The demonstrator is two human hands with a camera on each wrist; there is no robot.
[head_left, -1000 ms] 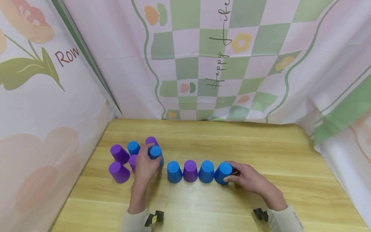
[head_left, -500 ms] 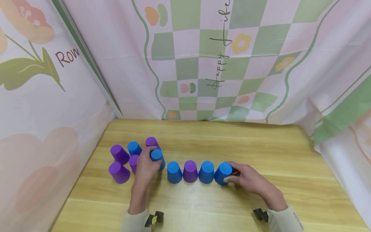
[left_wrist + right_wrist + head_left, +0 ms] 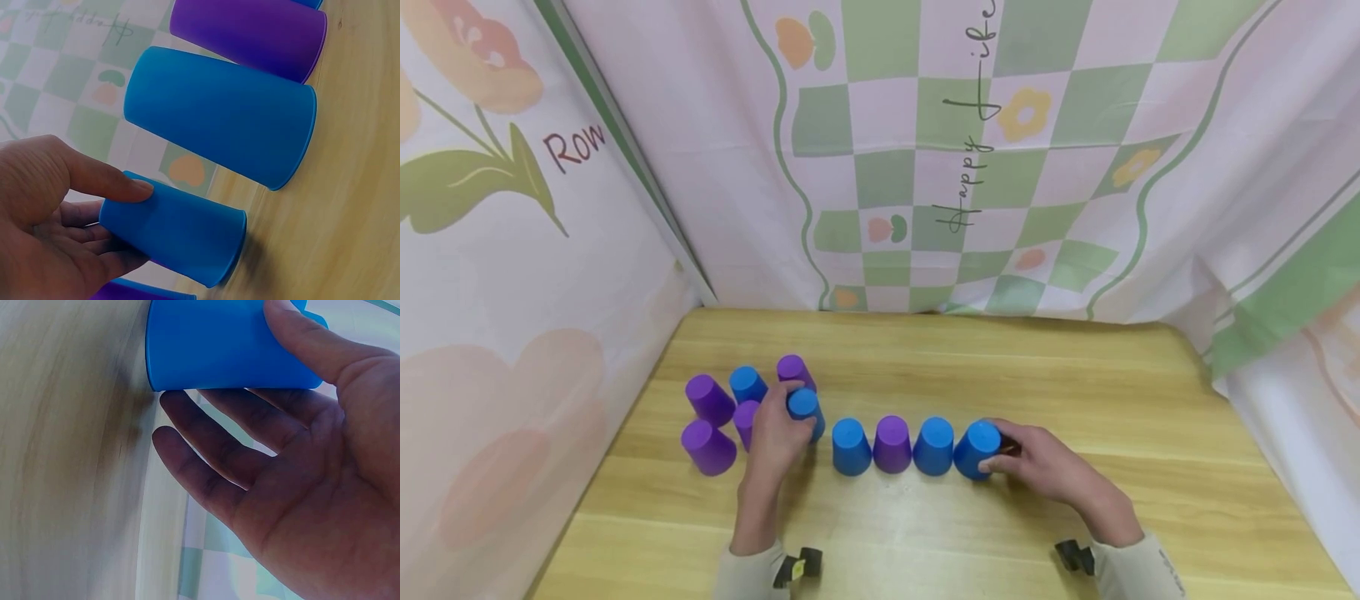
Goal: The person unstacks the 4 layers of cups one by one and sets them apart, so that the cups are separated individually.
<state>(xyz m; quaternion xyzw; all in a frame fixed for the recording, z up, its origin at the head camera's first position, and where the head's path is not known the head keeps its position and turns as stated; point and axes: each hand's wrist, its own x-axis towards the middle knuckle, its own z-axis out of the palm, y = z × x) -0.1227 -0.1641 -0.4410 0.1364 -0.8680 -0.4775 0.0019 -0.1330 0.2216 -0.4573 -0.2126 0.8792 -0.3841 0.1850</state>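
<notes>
My left hand (image 3: 778, 429) grips a blue cup (image 3: 805, 411) that stands upside down, thumb on its near side and fingers behind it, as the left wrist view also shows. To its right runs a row of upside-down cups: a blue cup (image 3: 852, 447), a purple cup (image 3: 892, 445), a second blue cup (image 3: 933, 447) and, at the right end, another blue cup (image 3: 976, 450). My right hand (image 3: 1045, 460) holds that end cup from its right side, thumb in front. In the right wrist view the lower fingers stretch out beneath the cup (image 3: 219, 347).
Left of and behind my left hand stand more upturned cups: a purple cup (image 3: 709, 447), another purple cup (image 3: 710, 400), a blue cup (image 3: 747, 384), and two purple ones partly hidden by the hand. A patterned curtain (image 3: 955, 275) hangs along the wooden table's (image 3: 1037, 358) back edge.
My left hand's blue cup has shifted slightly toward me, away from the purple cup behind it. The right hand and the row have stayed in place.
</notes>
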